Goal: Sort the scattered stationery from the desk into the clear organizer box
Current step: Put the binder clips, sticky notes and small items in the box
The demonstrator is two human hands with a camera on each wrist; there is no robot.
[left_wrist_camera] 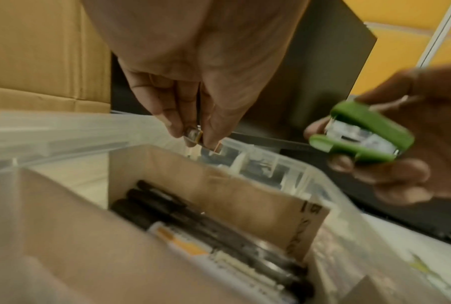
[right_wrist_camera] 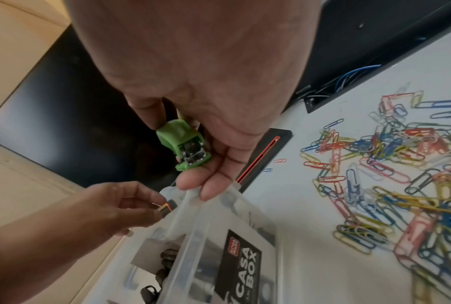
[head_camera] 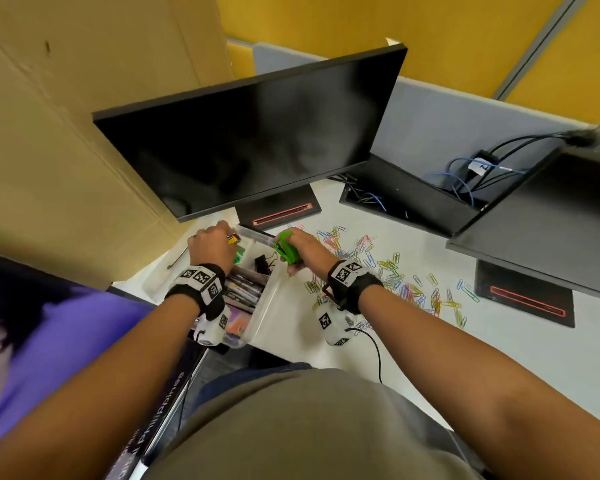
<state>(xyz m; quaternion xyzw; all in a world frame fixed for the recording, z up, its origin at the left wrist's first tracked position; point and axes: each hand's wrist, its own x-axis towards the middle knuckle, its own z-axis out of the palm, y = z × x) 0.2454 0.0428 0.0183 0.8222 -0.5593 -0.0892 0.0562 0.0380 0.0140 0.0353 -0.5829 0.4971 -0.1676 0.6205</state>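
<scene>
While the left hand [left_wrist_camera: 193,86] pinches a small staple strip [left_wrist_camera: 214,147] over the clear organizer box [head_camera: 267,296], the right hand [head_camera: 305,251] grips a green mini stapler [head_camera: 286,251] beside it; coloured paper clips [head_camera: 388,268] litter the table [head_camera: 499,341].

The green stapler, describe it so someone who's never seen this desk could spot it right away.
Start at the black monitor and drop to the clear organizer box on the white desk in front of it. Just above the box's far right corner, the right hand grips the green stapler. It is small and bright green with a shiny metal inside, unlike the thin coloured paper clips scattered to its right.
</scene>
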